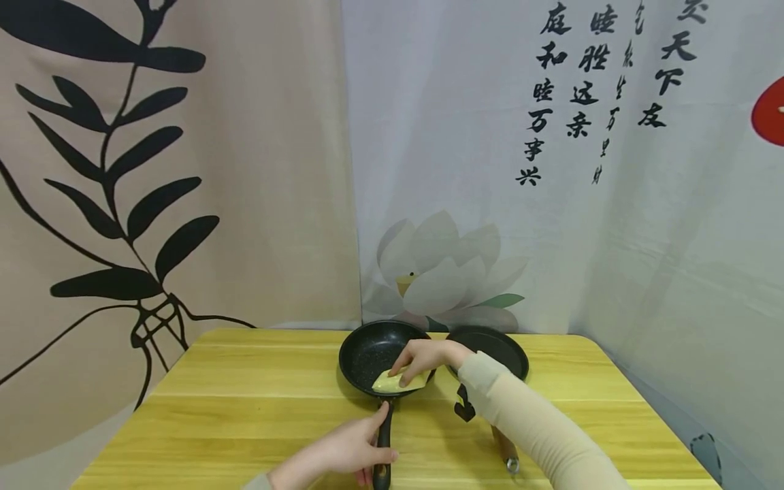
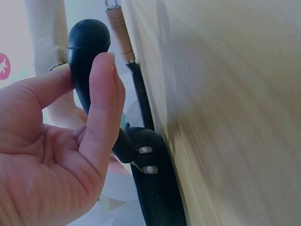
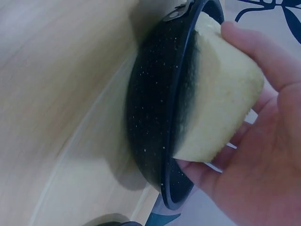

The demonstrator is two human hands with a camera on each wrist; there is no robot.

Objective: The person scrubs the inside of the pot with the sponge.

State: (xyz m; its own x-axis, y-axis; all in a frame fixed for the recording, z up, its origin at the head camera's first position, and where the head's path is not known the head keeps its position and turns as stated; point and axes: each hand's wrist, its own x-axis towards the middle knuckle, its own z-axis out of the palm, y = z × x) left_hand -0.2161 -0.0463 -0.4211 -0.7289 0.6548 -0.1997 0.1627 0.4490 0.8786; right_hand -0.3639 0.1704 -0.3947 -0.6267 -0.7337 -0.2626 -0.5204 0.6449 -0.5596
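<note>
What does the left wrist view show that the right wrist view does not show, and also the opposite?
Left wrist view only: the left hand holding the black handle near its end, and a brown wooden handle beyond it. Right wrist view only: the yellow pad, held by the right hand partly inside the black pan. Both: that pan's outer side and the table.

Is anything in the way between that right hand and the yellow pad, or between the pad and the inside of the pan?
Nothing visible is. The right hand holds the yellow pad directly, inside the black pan; the pad's underside is hidden. The second pan lies off to the right.
</note>
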